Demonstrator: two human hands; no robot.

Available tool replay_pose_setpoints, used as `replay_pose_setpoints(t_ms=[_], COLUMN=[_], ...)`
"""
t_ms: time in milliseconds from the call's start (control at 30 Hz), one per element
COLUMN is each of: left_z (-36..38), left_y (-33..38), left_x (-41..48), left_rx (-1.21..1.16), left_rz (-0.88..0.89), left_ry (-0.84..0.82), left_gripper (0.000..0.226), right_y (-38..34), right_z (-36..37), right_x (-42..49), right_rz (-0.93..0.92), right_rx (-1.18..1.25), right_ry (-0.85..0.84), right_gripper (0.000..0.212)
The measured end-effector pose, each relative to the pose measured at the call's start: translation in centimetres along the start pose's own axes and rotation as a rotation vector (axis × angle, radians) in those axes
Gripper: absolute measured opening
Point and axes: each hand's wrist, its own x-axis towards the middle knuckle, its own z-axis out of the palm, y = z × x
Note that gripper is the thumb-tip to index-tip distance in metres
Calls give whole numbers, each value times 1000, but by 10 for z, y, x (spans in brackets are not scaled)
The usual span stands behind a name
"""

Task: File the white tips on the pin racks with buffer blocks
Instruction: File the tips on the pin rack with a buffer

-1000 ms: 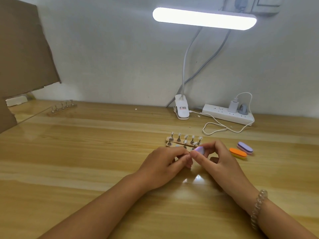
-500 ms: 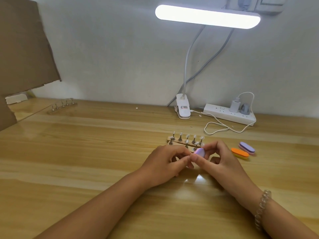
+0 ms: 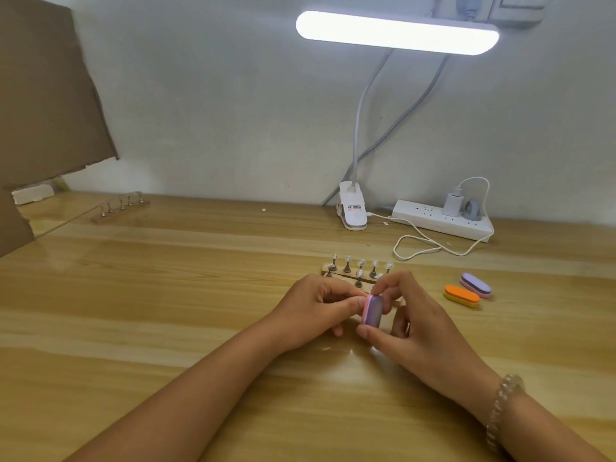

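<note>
Purple-pink buffer block (image 3: 371, 310) pinched upright in your right hand (image 3: 416, 325), just before the pin racks (image 3: 338, 272). Left hand (image 3: 313, 306) curls against it; grasp hidden, cannot tell. Use short, light strokes; brace wrists on the desk (image 3: 200, 295).

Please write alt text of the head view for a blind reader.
Over a wooden desk, the right hand pinches a pink and purple buffer block against the curled fingertips of the left hand, at pin racks holding white tips. An orange block and a purple block lie to the right, under a lit lamp.
</note>
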Motion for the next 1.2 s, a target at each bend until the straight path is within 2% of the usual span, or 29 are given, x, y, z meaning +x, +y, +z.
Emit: replay_pose_setpoints(t_ms=[67, 200, 400, 567, 733, 900, 1033, 1100, 1200], left_z=[1, 1, 1, 1, 1, 0, -1, -1, 0], left_y=[-1, -1, -1, -1, -1, 1, 0, -1, 0], left_x=[0, -1, -3, -2, -2, -3, -3, -3, -2], left_rx=[63, 165, 269, 281, 287, 269, 268, 254, 203], left_rz=[-8, -10, 16, 24, 28, 25, 27, 15, 12], left_ry=[5, 1, 8, 17, 14, 10, -9, -8, -12], left_gripper=[17, 23, 20, 20, 19, 18, 19, 19, 20], right_y=[-2, -2, -4, -1, -2, -1, -2, -2, -2], right_z=[2, 0, 2, 2, 3, 2, 0, 0, -3], right_x=[0, 3, -2, 2, -1, 2, -1, 0, 7], right_rz=[-36, -22, -70, -35, -40, -38, -54, -36, 120], right_rx=[-92, -93, -229, -160, -202, -118, -172, -89, 142], right_ry=[13, 108, 50, 143, 45, 117, 17, 17, 145], right_gripper=[42, 43, 40, 43, 41, 38, 38, 37, 41])
